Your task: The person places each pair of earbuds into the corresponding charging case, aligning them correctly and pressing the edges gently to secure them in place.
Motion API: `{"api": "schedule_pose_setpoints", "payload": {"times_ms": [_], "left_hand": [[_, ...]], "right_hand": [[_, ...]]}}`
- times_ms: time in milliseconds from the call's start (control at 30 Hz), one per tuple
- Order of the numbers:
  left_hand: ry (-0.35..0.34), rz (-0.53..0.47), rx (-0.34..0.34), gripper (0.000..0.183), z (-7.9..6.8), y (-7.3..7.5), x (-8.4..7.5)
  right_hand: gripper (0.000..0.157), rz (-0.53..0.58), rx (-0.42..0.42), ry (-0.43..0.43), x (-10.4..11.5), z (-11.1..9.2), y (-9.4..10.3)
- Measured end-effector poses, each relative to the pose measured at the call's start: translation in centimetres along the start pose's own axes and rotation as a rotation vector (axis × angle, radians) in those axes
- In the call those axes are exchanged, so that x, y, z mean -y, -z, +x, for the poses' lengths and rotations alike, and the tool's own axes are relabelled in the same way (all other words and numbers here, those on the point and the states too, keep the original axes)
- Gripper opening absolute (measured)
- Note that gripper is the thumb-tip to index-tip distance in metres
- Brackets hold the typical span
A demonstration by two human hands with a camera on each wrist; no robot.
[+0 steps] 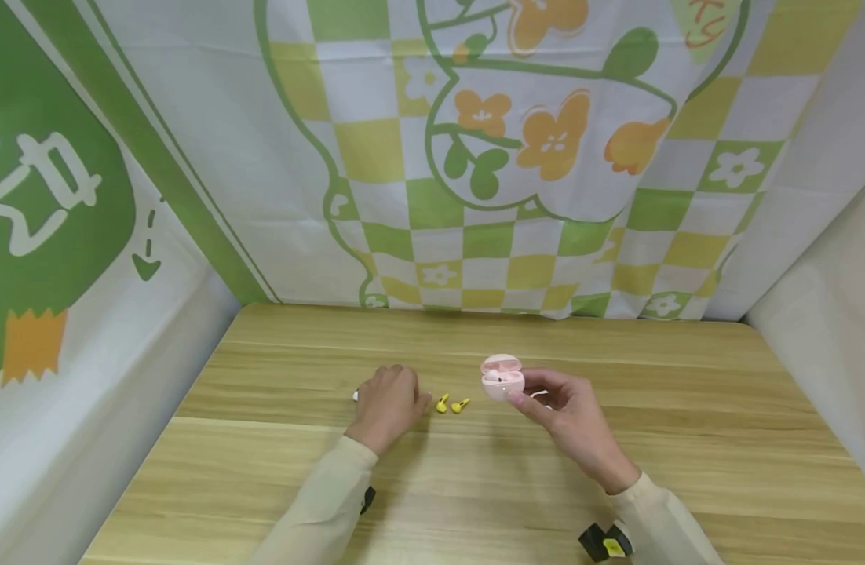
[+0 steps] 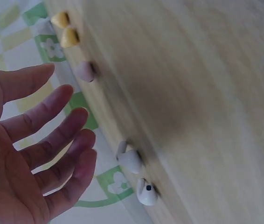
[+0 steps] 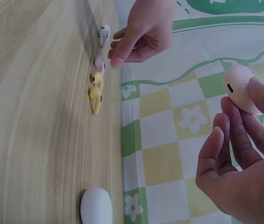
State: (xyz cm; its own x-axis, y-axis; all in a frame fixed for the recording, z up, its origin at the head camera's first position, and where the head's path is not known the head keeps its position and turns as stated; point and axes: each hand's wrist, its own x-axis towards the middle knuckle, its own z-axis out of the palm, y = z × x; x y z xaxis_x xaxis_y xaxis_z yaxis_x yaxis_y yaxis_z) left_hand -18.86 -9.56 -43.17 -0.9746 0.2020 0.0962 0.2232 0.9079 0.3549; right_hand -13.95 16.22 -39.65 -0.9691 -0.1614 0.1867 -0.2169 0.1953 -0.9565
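My right hand (image 1: 577, 416) grips a round pink earbud case (image 1: 503, 386) between thumb and fingers, above the table. Its lid stands up, and something pale sits in the case; I cannot tell exactly what. With nothing in its loosely bent fingers, my left hand (image 2: 43, 144) hovers over the table. Nearest its fingertips lies a pink earbud (image 2: 86, 71), which the hand hides in the head view. Two yellow earbuds (image 1: 443, 403) lie between the hands. White earbuds (image 2: 130, 161) rest at the left hand's other side, mostly covered by it in the head view.
A white rounded case (image 3: 96, 206) stands on the wooden table (image 1: 475, 486), partly behind the right hand in the head view. A patterned cloth (image 1: 510, 259) hangs along the table's far edge, with more cloth at both sides.
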Motion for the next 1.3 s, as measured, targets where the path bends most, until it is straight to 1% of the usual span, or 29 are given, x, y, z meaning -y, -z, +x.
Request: {"api": "schedule_pose_setpoints", "payload": {"times_ms": [100,200,333,467,767,1300], "left_hand": [[0.024,-0.004,0.010,0.042,0.1,-0.3,0.1],[0.035,0.003,0.004,0.045,0.2,-0.6,0.2],[0.029,0.012,-0.014,0.051,0.3,-0.9,0.3],[0.027,0.016,-0.016,0.056,0.3,-0.9,0.2],[0.046,0.062,-0.022,0.050,0.2,-1.1,0.2],[0.101,0.078,-0.017,0.047,0.3,-1.5,-0.4]], "right_hand": [[0.023,0.000,0.001,0.001,0.0,0.0,0.0],[0.023,-0.002,0.001,0.005,0.0,0.0,0.0],[0.023,-0.004,0.003,0.009,0.0,0.1,-0.1],[0.024,-0.001,0.006,0.010,0.0,0.2,-0.1],[0.025,-0.003,0.009,-0.002,0.0,0.2,-0.1],[0.024,-0.001,0.017,-0.006,-0.2,0.1,-0.1]]}}
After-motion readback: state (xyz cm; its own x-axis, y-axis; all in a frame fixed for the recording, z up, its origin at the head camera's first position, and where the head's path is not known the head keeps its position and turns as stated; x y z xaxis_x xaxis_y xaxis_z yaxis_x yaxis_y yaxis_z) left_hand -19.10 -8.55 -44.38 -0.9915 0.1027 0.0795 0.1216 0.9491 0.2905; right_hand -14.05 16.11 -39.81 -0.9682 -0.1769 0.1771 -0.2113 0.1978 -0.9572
